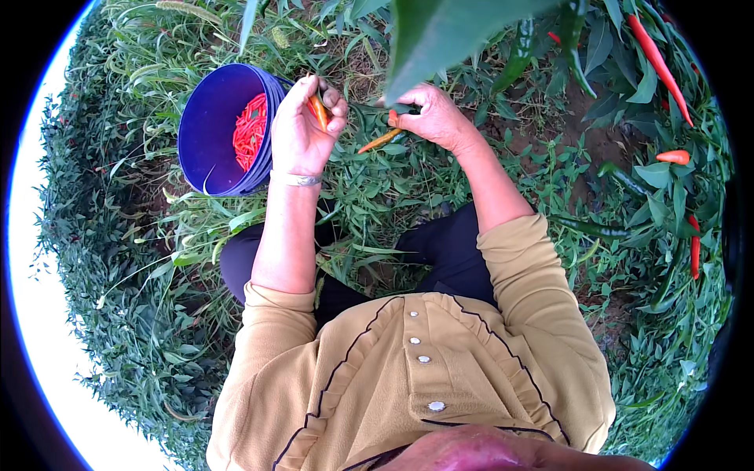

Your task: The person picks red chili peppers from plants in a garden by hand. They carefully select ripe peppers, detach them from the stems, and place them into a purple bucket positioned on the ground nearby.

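Observation:
My left hand [302, 129] is curled palm up beside the bucket, its fingers closed around an orange-red chili pepper [319, 112]. To the right, my right hand [432, 115] pinches among the leaves of a pepper plant. An orange-yellow chili pepper [380, 141] hangs just below its fingertips, and a bit of orange shows at the thumb; whether the fingers hold that pepper or its stem is hidden. The blue bucket [195, 129] is tilted in the grass left of my left hand. Inside it lies a heap of red chili peppers [250, 132].
A large leaf [452, 39] hangs close in front at the top. On the right, plants bear a long red chili [658, 67], an orange one [673, 157], a smaller red one [695, 247] and green ones [589, 228]. Tall grass [157, 47] surrounds the bucket.

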`<action>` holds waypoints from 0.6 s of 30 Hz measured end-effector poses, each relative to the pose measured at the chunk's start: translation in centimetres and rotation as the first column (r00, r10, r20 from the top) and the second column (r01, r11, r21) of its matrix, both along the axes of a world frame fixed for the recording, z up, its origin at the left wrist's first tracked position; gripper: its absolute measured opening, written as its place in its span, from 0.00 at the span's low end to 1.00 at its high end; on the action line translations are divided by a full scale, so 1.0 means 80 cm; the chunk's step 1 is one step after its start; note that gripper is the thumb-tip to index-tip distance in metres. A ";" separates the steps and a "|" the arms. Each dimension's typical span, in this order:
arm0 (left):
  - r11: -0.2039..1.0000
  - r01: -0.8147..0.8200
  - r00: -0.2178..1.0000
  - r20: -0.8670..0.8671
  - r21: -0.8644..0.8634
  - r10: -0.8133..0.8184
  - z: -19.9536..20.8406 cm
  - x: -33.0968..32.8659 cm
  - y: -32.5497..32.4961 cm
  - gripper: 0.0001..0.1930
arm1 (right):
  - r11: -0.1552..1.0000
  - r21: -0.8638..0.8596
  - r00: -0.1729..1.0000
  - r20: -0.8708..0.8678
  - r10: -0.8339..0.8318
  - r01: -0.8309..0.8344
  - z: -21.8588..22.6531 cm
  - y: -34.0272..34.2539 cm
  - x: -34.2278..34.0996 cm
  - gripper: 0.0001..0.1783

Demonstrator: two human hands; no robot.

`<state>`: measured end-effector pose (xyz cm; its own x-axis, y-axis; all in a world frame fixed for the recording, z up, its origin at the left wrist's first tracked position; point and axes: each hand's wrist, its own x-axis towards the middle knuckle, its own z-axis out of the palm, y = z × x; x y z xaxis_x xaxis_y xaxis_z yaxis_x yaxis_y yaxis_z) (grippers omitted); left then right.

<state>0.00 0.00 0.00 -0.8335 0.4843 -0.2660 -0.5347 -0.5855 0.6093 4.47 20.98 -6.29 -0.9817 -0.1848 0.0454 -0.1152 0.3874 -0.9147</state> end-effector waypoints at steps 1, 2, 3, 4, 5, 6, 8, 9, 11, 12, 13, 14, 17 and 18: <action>0.996 0.016 1.000 -0.025 -0.090 -0.018 0.007 0.008 0.007 0.09 | 1.000 -0.020 1.000 -0.009 -0.015 0.015 -0.009 -0.001 0.000 0.17; 0.977 0.044 0.995 -0.073 -0.207 -0.060 0.014 0.016 0.014 0.07 | 0.999 -0.040 0.999 -0.017 -0.031 0.030 -0.014 0.000 0.000 0.15; 0.965 0.042 0.995 -0.075 -0.257 -0.064 0.009 0.022 0.015 0.06 | 0.999 -0.035 0.997 -0.069 -0.018 0.016 -0.015 0.002 -0.001 0.14; 0.940 0.054 0.987 -0.122 -0.337 -0.101 0.007 0.028 0.018 0.07 | 1.000 -0.030 0.993 -0.120 -0.005 0.002 -0.014 0.004 -0.002 0.12; 0.908 0.061 0.976 -0.167 -0.415 -0.142 0.005 0.035 0.022 0.07 | 1.000 -0.025 0.985 -0.172 0.008 -0.013 -0.014 0.005 -0.002 0.10; 0.876 0.054 0.957 -0.227 -0.479 -0.183 0.008 0.042 0.026 0.11 | 0.998 -0.065 0.971 -0.237 -0.013 -0.002 -0.015 0.000 -0.001 0.06; 0.741 -0.050 0.851 -0.418 -0.669 -0.319 0.007 0.046 0.038 0.13 | 1.000 0.010 0.955 -0.295 0.016 -0.014 -0.022 0.000 -0.005 0.09; 0.694 -0.118 0.789 -0.492 -0.710 -0.369 0.001 0.044 0.043 0.14 | 0.999 0.046 0.946 -0.323 0.036 -0.022 -0.024 -0.001 -0.006 0.12; 0.614 -0.220 0.747 -0.535 -0.758 -0.394 -0.021 0.032 0.044 0.07 | 0.999 0.031 0.946 -0.322 0.046 -0.038 -0.013 -0.003 -0.006 0.11; 0.603 -0.251 0.736 -0.554 -0.757 -0.389 -0.023 0.032 0.045 0.06 | 0.999 0.028 0.951 -0.305 0.052 -0.045 -0.004 -0.002 -0.003 0.11; 0.591 -0.282 0.724 -0.572 -0.756 -0.385 -0.024 0.034 0.047 0.05 | 0.998 0.025 0.956 -0.289 0.057 -0.052 0.001 -0.002 -0.002 0.11; 0.551 -0.402 0.624 -0.659 -0.731 -0.419 -0.024 0.036 0.050 0.04 | 0.994 0.112 0.964 -0.264 0.041 -0.011 -0.013 -0.004 -0.006 0.13; 0.516 -0.590 0.363 -0.775 -0.621 -0.518 -0.017 0.056 0.054 0.06 | 0.988 0.103 0.969 -0.229 -0.089 0.115 -0.022 -0.011 -0.002 0.14; 0.544 -0.601 0.319 -0.800 -0.585 -0.508 -0.017 0.064 0.057 0.06 | 0.991 0.052 0.984 -0.139 -0.112 0.120 -0.018 -0.008 -0.002 0.14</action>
